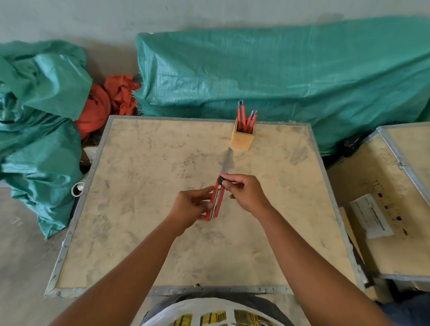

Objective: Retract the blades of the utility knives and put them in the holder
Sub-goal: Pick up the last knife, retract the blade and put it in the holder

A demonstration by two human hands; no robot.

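I hold a red utility knife (216, 202) over the middle of the wooden board (158, 209). Its long grey blade (228, 161) sticks out fully, pointing away from me toward the holder. My left hand (193, 207) grips the lower part of the red handle. My right hand (247, 192) pinches the black slider knob (220, 180) at the handle's top. A small square wooden holder (242, 139) stands at the board's far edge with several red knives (246, 117) upright in it.
The board is a metal-edged crate top. Green tarpaulin (285, 75) covers bulky shapes behind and to the left, with orange cloth (108, 103) between. A second crate (390, 205) with a paper label stands at the right.
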